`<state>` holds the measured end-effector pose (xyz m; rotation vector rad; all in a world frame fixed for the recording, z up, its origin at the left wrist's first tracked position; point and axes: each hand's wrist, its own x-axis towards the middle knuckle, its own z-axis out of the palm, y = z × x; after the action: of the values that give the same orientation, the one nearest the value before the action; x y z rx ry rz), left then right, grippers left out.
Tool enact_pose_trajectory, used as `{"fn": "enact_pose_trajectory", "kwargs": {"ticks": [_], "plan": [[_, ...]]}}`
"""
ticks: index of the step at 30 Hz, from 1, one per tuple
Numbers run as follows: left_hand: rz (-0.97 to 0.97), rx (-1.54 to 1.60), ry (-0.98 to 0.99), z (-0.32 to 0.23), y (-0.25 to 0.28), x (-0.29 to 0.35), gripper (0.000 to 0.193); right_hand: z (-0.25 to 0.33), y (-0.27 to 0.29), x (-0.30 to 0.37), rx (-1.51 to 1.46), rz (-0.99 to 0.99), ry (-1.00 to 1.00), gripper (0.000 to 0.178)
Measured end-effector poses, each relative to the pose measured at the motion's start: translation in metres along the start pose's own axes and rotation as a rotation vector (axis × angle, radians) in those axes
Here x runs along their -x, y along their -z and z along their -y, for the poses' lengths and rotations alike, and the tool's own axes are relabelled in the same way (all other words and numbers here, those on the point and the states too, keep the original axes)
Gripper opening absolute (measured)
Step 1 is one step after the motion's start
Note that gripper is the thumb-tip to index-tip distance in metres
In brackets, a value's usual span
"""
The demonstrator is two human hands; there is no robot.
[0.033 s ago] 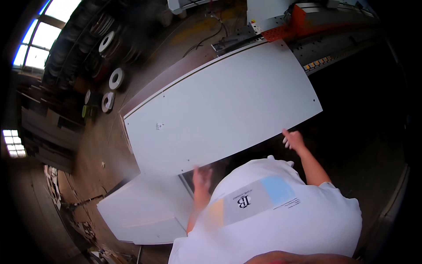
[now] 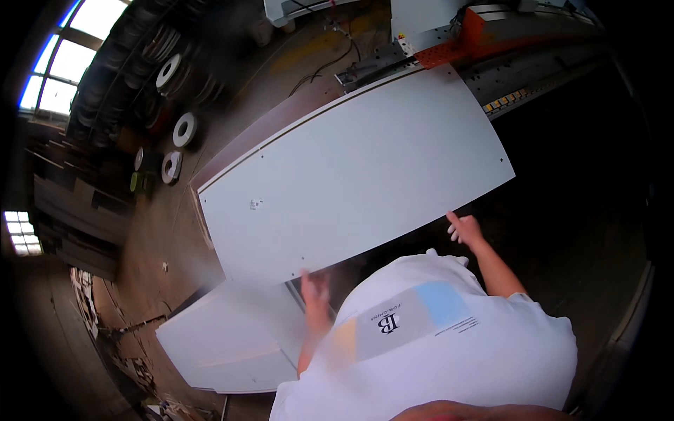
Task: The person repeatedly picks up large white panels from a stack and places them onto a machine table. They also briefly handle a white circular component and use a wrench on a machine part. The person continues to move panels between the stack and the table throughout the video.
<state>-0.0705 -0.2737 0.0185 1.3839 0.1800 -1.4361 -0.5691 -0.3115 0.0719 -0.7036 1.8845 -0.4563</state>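
Observation:
A large white panel [image 2: 358, 165] lies flat in front of me, with small holes near its edges and a small label toward its left end. My left hand [image 2: 315, 288] is at the panel's near edge, left of my body. It is blurred, but its fingers look stretched out, one tip close to the edge; nothing shows in it. On the right, my right hand [image 2: 465, 229] has its fingers curled just outside the near edge, and its thumb points up to that edge. I cannot tell whether the thumb presses on it.
More white panels [image 2: 225, 337] lie lower at the near left. An orange-red machine part [image 2: 456, 43] stands at the far right end, beside a strip of yellow pieces [image 2: 507, 100]. White rolls [image 2: 184, 130] stand on the floor at the left, near dark shelving with coils.
My left hand has shifted slightly left and toward me. The right hand has moved a little left and nearer to me. The panel looks almost unmoved.

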Motion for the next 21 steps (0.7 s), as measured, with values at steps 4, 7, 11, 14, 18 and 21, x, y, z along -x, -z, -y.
{"fn": "enact_pose_trajectory", "kwargs": {"ticks": [4,7,11,14,18,21], "plan": [[-0.113,-0.150,-0.118,-0.038,0.014,-0.022,0.040,0.004,-0.026,-0.020,-0.287,-0.067,0.016,0.058],[-0.154,-0.153,-0.062,-0.038,0.000,-0.009,0.037,0.007,-0.029,-0.035,-0.333,-0.148,0.108,0.053],[-0.082,-0.222,0.002,-0.027,-0.009,0.001,0.039,0.010,-0.009,-0.055,-0.333,-0.206,0.135,0.049],[-0.163,-0.209,0.001,-0.019,-0.031,0.006,0.039,0.019,0.004,-0.061,-0.261,-0.243,0.080,0.051],[-0.125,-0.181,0.019,-0.006,-0.037,0.004,0.037,0.020,0.019,-0.062,-0.310,-0.277,0.094,0.051],[-0.181,-0.137,0.047,0.002,-0.059,0.009,0.035,0.010,0.033,-0.075,-0.313,-0.288,0.088,0.051]]}}
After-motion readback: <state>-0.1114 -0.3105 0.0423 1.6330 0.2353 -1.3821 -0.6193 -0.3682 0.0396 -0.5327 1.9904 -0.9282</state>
